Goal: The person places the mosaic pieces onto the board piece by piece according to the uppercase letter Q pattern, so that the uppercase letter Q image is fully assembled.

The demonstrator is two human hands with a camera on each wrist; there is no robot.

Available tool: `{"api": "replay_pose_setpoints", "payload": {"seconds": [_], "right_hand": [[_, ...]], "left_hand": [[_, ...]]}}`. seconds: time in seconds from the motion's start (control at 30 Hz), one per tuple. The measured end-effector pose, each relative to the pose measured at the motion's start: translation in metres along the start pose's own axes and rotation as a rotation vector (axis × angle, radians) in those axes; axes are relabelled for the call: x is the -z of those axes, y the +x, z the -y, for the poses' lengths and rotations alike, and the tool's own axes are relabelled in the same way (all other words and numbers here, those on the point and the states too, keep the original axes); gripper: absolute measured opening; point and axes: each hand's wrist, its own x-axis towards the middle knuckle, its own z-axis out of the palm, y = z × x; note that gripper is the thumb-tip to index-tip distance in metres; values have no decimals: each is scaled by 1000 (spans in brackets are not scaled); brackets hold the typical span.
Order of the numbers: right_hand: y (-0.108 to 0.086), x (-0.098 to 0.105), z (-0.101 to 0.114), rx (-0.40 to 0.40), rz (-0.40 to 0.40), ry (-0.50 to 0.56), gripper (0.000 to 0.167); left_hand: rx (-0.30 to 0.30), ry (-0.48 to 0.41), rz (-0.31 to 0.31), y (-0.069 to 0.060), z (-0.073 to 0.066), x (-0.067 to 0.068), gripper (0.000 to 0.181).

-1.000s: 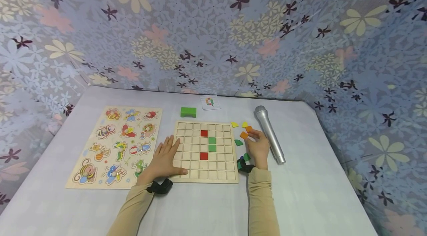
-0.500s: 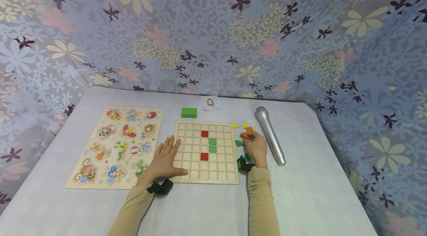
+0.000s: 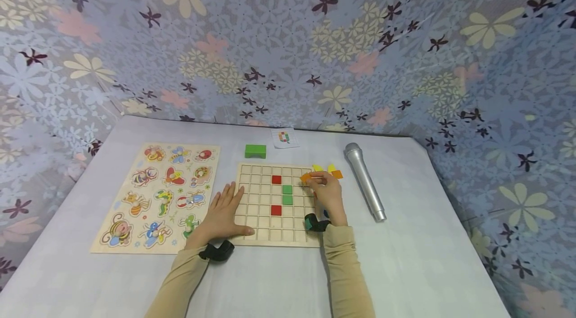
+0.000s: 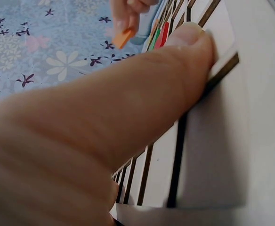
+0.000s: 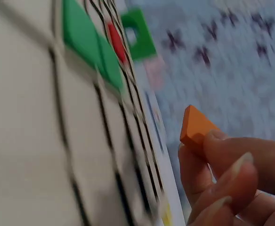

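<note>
An orange square piece (image 3: 306,178) is pinched between thumb and fingers of the right hand (image 3: 327,195), above the right side of the wooden grid board (image 3: 263,239). The right wrist view shows the orange piece (image 5: 197,128) held clear of the board. Spread flat, the left hand (image 3: 221,215) rests on the board's left edge, its thumb (image 4: 142,89) lying across the cells in the left wrist view. Two red squares (image 3: 276,179) and two green squares (image 3: 287,189) sit in the grid.
Right of the board lie another orange piece (image 3: 336,174) and yellow pieces (image 3: 331,167). A silver microphone (image 3: 366,183) lies further right. Behind the board are a green block (image 3: 255,151) and a pattern card (image 3: 285,138). An insect puzzle board (image 3: 153,208) lies at left.
The right hand took hold of an orange piece beside the board, lifted it and moved left over the board's right side. The left hand has stayed in place.
</note>
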Motion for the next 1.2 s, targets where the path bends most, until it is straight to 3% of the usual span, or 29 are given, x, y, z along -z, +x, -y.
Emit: {"api": "replay_pose_setpoints", "payload": {"seconds": [0.23,0.4,0.73,1.0,1.1,1.2], "right_hand": [[-14,-43,15,84,145,-33,16],[-22,-60,20,155,173,-140,11],[-30,-69,24,206,152,-246,7],[-32,-74,25,256,182,-368,7],[-30,-72,24,255,202,-347,10],[-24,-63,21,229,221,-251,14]], "left_hand": [[3,0,0,-1,-1,1,116],[7,4,-3,0,-2,1,115],[6,12,-7,-1,-2,1,115],[0,13,-11,-1,-2,2,114],[1,11,-12,-1,-2,1,115],[7,10,-7,-1,-2,1,115]]}}
